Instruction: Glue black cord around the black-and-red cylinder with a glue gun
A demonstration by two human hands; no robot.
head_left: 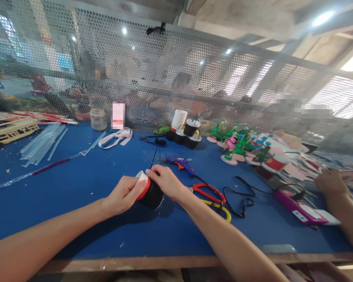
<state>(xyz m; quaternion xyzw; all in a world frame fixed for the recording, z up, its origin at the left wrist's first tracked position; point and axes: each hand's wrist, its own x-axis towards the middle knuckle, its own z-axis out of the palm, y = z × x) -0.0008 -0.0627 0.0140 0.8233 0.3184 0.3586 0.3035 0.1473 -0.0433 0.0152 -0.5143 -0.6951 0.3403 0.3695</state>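
Spool of black cord (151,194), red-and-white flange facing left, sits at frame centre just above the blue table (76,188), tipped on its side between both hands. Left hand (124,194) cups the flange end, fingers curled round it, thumb on the white face. Right hand (166,181) lies over the top of the spool, thumb and forefinger pinched on a thin black thread (153,156) that runs up and away toward the back of the table.

Right of the hands: blue glue gun (181,163) lying flat, red-handled scissors (209,191) overlapping yellow-handled scissors (220,207), a loose black cable (244,196). Further right, a purple tool (294,205) and another person's hand (331,182) at the frame's right edge.

Back centre: cluster of more spools (188,131), black and white. Upper right: green and pink craft pieces (238,147). Upper left: clear glue sticks (42,143), a glass jar (98,119), a pale ribbon (116,138). Perforated metal screen (176,78) stands behind the table.
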